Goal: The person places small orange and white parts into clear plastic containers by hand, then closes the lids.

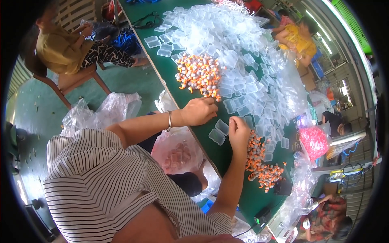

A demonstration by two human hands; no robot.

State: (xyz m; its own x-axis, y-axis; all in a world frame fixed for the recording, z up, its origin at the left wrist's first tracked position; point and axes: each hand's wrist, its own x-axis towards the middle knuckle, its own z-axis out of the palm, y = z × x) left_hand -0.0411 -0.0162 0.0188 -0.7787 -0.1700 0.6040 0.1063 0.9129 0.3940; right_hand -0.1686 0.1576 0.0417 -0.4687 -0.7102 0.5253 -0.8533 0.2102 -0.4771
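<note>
My left hand [200,111], with a bracelet at the wrist, is at the near edge of a pile of small curved orange-and-grey pieces [198,75]. Its fingers are curled down and closed; what they hold, if anything, is hidden. Beside a lidded clear plastic box [217,137] lying open on the green table [221,158] is my right hand [239,130]. Its fingers are folded with the thumb pressed against them, and I cannot make out anything inside. A second pile of similar orange-and-grey pieces [257,158] lies next to my right wrist.
A large heap of clear plastic boxes [210,28] covers the table's far part. A black block [283,187] stands near the right pile. A bag of pinkish pieces [178,152] sits below the table edge. Co-workers sit at left [60,48] and far right [300,40].
</note>
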